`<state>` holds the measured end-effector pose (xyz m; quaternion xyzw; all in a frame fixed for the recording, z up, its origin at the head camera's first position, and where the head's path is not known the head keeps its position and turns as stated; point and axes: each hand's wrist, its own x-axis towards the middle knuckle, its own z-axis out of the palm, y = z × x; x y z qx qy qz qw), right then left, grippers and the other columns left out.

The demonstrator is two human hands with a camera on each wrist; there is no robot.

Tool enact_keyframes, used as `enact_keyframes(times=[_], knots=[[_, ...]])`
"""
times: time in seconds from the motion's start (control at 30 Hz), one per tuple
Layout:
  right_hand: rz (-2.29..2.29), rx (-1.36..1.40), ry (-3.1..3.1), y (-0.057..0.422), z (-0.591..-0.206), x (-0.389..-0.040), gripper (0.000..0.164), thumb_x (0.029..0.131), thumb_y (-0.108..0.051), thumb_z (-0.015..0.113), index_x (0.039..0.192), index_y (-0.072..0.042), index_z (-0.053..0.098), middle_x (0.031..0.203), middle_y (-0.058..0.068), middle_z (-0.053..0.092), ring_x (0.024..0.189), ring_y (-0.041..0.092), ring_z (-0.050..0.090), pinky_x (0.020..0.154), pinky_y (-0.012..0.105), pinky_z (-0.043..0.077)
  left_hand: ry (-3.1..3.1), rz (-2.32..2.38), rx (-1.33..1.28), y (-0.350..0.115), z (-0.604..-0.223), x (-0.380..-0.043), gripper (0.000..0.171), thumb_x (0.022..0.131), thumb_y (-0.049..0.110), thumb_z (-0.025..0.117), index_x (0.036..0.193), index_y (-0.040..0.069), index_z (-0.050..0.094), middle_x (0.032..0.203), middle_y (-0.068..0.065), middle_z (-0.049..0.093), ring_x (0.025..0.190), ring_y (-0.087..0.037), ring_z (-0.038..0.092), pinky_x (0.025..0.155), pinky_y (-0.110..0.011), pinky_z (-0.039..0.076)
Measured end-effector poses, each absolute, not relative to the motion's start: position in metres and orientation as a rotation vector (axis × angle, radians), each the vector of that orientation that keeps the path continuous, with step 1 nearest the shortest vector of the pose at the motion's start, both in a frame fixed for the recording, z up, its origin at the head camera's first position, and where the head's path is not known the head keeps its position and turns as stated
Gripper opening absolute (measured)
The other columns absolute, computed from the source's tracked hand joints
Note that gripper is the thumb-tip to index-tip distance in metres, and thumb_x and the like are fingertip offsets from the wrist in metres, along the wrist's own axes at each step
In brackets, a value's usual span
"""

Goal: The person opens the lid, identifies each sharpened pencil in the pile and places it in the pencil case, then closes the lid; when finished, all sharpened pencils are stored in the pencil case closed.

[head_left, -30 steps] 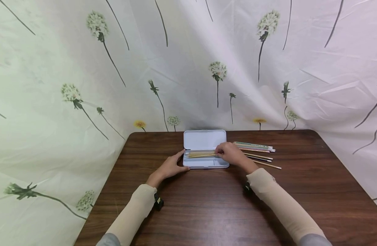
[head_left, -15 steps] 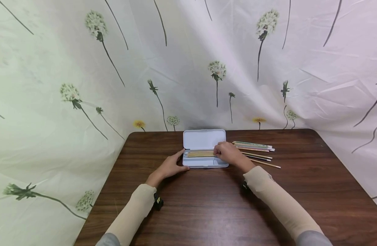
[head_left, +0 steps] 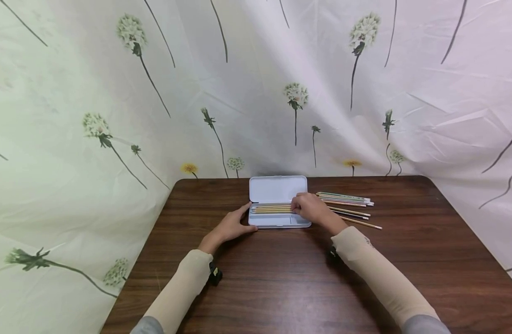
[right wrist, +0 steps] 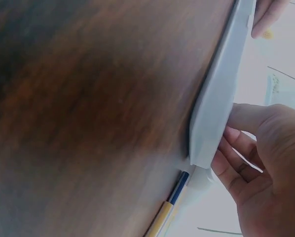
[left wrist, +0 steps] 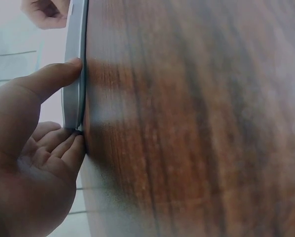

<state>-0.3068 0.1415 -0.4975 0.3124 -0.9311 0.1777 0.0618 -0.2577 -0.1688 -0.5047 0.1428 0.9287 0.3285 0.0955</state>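
While partly under the right hand (head_left: 308, 207), its grip unclear, pencils (head_left: 272, 209) in the case (head_left: 270, 220) against the left hand (head_left: 232, 225), fingers apart.

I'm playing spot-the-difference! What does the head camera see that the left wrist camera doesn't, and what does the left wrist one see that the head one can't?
Only the head view shows the yellow pencils inside the case, the loose pencils on the table's right side, and the person's sleeves.

Only the left wrist view shows the palm side of the left hand.

Both show that hand touching the pencil case, part of the right hand, the brown table and some white cloth.
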Motion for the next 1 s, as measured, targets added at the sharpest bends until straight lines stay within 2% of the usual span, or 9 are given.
enact_keyframes(times=[0.27, 0.5, 0.77, 0.87, 1.0], knots=[[0.715, 0.917, -2.768, 0.156, -0.475, -0.309, 0.005, 0.095, -0.005, 0.079, 0.093, -0.009, 0.082, 0.088, 0.001, 0.075, 0.079, 0.013, 0.065, 0.074, 0.036, 0.057, 2.756, 0.967, 0.434, -0.168, -0.506, -0.259, 0.093, 0.098, 0.038, 0.079, 0.170, 0.012, 0.028, 0.171, -0.015, 0.038, 0.157, -0.034, 0.040, 0.125, -0.053, 0.039], [0.854, 0.857, -2.763, 0.186, -0.444, -0.310, 0.011, 0.098, -0.008, 0.076, 0.105, -0.003, 0.083, 0.099, 0.008, 0.081, 0.087, 0.019, 0.072, 0.080, 0.043, 0.060, 2.757, 0.975, 0.443, -0.168, -0.505, -0.258, 0.092, 0.098, 0.037, 0.080, 0.170, 0.011, 0.028, 0.171, -0.015, 0.038, 0.158, -0.034, 0.040, 0.125, -0.053, 0.039], [0.875, 0.817, -2.781, 0.231, -0.417, -0.302, 0.013, 0.101, -0.015, 0.075, 0.110, -0.011, 0.084, 0.111, 0.008, 0.082, 0.105, 0.027, 0.075, 0.092, 0.051, 0.059, 2.753, 0.978, 0.450, -0.168, -0.505, -0.259, 0.092, 0.098, 0.036, 0.080, 0.170, 0.011, 0.028, 0.172, -0.015, 0.037, 0.158, -0.034, 0.039, 0.126, -0.054, 0.038], [0.889, 0.804, -2.777, 0.248, -0.413, -0.299, 0.015, 0.102, -0.015, 0.075, 0.113, -0.012, 0.083, 0.113, 0.007, 0.081, 0.103, 0.026, 0.075, 0.089, 0.048, 0.059, 2.750, 0.981, 0.448, -0.169, -0.505, -0.259, 0.093, 0.098, 0.037, 0.080, 0.170, 0.012, 0.028, 0.172, -0.015, 0.037, 0.158, -0.034, 0.038, 0.126, -0.053, 0.038], [0.910, 0.773, -2.755, 0.271, -0.413, -0.295, 0.015, 0.102, -0.017, 0.075, 0.114, -0.013, 0.084, 0.111, 0.008, 0.082, 0.094, 0.020, 0.074, 0.080, 0.035, 0.058, 2.750, 0.986, 0.444, -0.170, -0.507, -0.259, 0.093, 0.097, 0.037, 0.080, 0.170, 0.012, 0.028, 0.172, -0.015, 0.037, 0.158, -0.034, 0.039, 0.125, -0.053, 0.039]])
